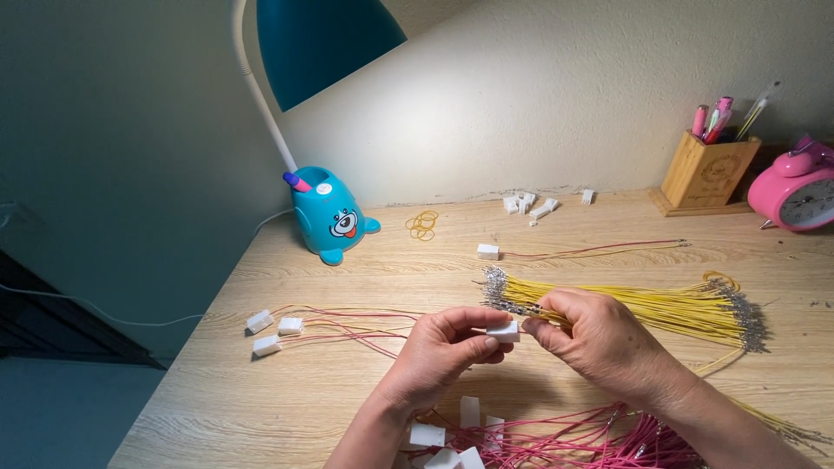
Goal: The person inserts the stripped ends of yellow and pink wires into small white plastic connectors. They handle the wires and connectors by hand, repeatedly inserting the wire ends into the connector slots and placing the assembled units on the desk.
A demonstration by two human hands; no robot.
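left hand (439, 352) pinches white connector housing (502, 330) | right hand (599, 339) pinches yellow wire (534, 314) at it | risk: terminal misses slot if housing tilts

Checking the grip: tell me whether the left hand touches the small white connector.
Touching. The head view shows the left hand pinching the white connector between its fingertips.

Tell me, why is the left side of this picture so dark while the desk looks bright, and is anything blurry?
In the head view, the blue lamp lights the wooden desk and wall at right, leaving the left side in shadow; the left hand and right hand, holding a white connector, cast soft shadows toward the camera; edges bend slightly from the wide lens; nothing is clearly blurred.
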